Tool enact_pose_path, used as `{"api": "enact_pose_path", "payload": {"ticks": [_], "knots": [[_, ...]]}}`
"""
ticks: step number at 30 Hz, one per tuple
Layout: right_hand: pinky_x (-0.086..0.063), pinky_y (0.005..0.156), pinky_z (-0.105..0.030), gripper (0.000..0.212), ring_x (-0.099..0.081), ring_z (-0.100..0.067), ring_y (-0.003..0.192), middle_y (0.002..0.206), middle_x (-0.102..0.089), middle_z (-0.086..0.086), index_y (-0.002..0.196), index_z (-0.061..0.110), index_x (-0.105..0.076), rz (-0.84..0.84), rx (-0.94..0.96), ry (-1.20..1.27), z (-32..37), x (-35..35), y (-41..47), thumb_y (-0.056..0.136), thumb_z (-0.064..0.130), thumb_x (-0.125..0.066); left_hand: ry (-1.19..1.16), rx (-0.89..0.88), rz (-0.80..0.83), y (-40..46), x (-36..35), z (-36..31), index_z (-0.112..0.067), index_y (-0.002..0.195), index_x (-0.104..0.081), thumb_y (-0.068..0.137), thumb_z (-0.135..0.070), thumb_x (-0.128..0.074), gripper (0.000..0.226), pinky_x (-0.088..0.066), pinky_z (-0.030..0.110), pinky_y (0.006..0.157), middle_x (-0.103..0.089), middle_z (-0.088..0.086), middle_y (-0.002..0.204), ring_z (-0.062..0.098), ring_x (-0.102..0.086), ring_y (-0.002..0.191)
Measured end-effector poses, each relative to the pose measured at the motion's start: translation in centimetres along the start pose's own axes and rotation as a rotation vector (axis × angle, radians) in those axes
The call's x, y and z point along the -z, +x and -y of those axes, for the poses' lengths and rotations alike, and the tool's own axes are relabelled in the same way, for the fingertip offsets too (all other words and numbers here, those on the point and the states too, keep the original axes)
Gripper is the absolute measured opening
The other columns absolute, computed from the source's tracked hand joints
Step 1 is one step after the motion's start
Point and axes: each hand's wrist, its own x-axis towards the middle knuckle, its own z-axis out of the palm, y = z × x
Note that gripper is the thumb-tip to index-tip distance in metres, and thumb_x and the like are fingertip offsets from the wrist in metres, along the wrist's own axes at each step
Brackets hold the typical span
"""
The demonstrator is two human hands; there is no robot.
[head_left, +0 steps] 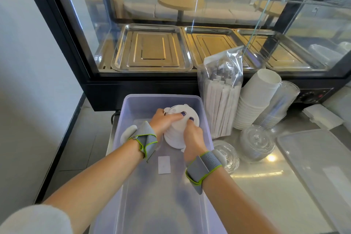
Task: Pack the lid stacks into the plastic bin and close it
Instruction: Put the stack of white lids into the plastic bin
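A translucent lilac plastic bin (161, 99) stands open on the steel counter in front of me. Inside it, near the far end, a stack of white lids (174, 138) is tilted on its side. My left hand (165, 121) grips the stack from the left and top. My right hand (192, 137) holds it from the right. A white label (164, 165) lies on the bin's floor. Two stacks of clear dome lids (256, 142) (228, 155) sit on the counter to the right of the bin. The bin's flat clear cover (319, 161) lies at the far right.
A bag of wrapped straws (221, 97) stands right beside the bin. Stacked white paper cups (256, 100) and clear cups (279, 108) lean behind the dome lids. A glass display case with steel trays (152, 49) rises behind the bin. White napkins (321, 116) lie at the right.
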Motion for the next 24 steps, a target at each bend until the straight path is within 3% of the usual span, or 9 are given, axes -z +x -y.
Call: {"api": "enact_pose_path", "payload": {"ticks": [9,13,24], "knots": [[-0.029,0.11,-0.041,0.07,-0.03,-0.034,0.136,0.153,-0.019,-0.017,0.15,0.01,-0.011,-0.039,-0.054,-0.01,-0.2,-0.7,-0.4,0.095,0.05,-0.029,-0.029,0.021,-0.021,0.3,0.3,0.2,-0.004,0.129,-0.045,0.063,-0.038,-0.076,0.081,-0.045,0.046,0.103,-0.054,0.015,0.132,0.032,-0.056,0.119],[-0.03,0.113,-0.042,0.07,-0.031,-0.035,0.134,0.151,-0.019,-0.018,0.15,0.013,-0.013,-0.035,-0.018,-0.022,-0.6,-0.8,-0.7,0.093,0.051,-0.032,-0.092,0.031,-0.019,0.7,0.7,0.8,-0.003,0.125,-0.046,0.076,-0.026,-0.072,0.06,-0.049,0.043,0.098,-0.058,0.016,0.128,0.029,-0.06,0.105],[-0.036,0.111,-0.046,0.066,-0.041,-0.034,0.132,0.152,-0.032,-0.013,0.147,0.007,-0.025,0.055,0.014,0.055,0.1,-0.2,-1.2,0.093,0.043,-0.039,-0.022,0.012,-0.024,0.4,0.1,0.2,-0.005,0.133,-0.04,0.074,-0.035,-0.073,0.074,-0.046,0.043,0.103,-0.056,0.013,0.131,0.031,-0.057,0.117]]}}
